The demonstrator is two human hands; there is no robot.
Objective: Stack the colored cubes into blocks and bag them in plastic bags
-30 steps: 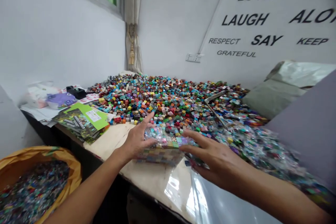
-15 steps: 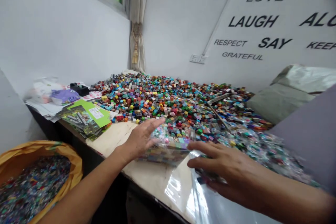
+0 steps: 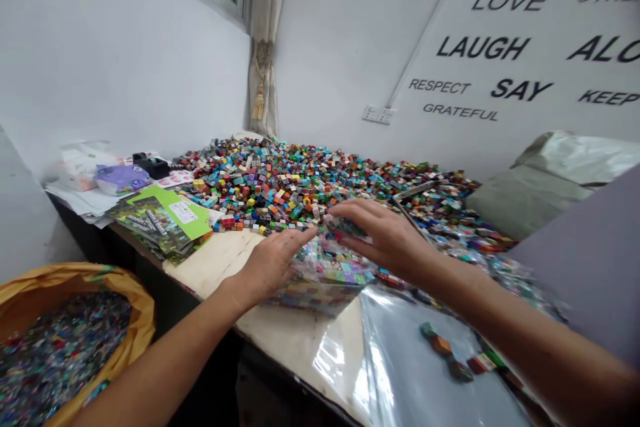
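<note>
My left hand point(image 3: 273, 263) lies with its fingers stretched out against the left side of a clear plastic packet of small coloured cubes point(image 3: 327, 280) at the table's front. Above the packet's far edge, my right hand point(image 3: 383, 237) reaches in from the right, fingers curved down over some cubes. A huge heap of small coloured cubes point(image 3: 320, 180) covers the table behind both hands. Several loose cubes point(image 3: 450, 353) lie on a clear plastic sheet point(image 3: 400, 373) under my right forearm.
A stack of green printed cards point(image 3: 163, 220) and papers with a purple packet point(image 3: 120, 179) sit at the left. A yellow sack point(image 3: 65, 340) full of filled packets stands below the table's front left. Grey bags point(image 3: 555, 173) sit at the right.
My right hand has moved up and forward from the near side of the packet to its far edge. Loose cubes now show on the plastic sheet. My left hand stayed beside the packet.
</note>
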